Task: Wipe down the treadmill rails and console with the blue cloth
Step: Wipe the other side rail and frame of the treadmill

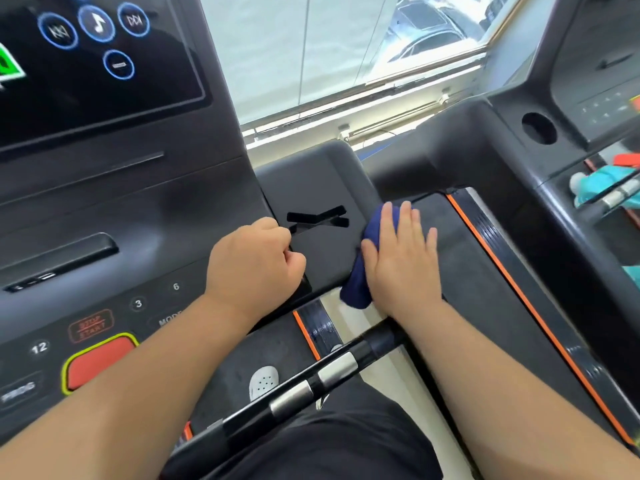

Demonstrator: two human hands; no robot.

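- Bright daylight fills the scene. It comes from the large window with a pale blind [304,46] at the top middle, where the glass is almost washed out.
- The glossy black console screen [114,88] carries a pale grey sheen, and the black handrail with silver metal bands [337,368] shows small white highlights.
- Shadows are soft and weak; the matte grey console body [138,209] gets only a little darker in its hollow under the screen.
- The wide lens bends straight lines, most strongly near the left and right borders.
- The middle is rather sharp; the red button with a yellow border [100,362] at the lower left and the teal object [595,183] at the far right look smeared.
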